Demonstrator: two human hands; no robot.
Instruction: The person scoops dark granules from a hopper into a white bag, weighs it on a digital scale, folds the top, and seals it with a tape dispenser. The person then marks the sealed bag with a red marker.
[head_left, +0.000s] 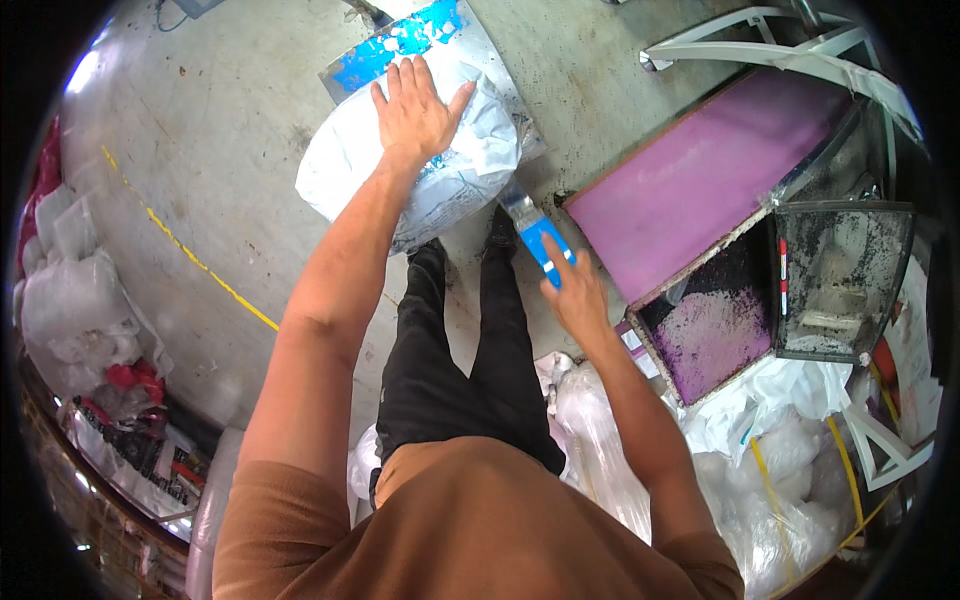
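My left hand (415,118) lies flat on top of a white plastic sack (345,165), its fingers spread. The sack is bulky and crumpled, and it hides part of the floor in front of my feet. In my right hand (583,300) is a scraper (543,247) with a blue handle and a flat metal blade. Its blade points toward the sack's lower right side; whether the tip touches the sack, I cannot tell. Beyond the sack lies a grey flat plate (487,52) with a patchy blue area.
At right stands a pink-topped box (700,180) beside a dirty black tray (845,285). A white metal frame (760,47) stands at the far right. Wrapped plastic bundles (605,430) lie near my right arm; more plastic bags (75,305) sit at left, past a yellow floor line (190,252).
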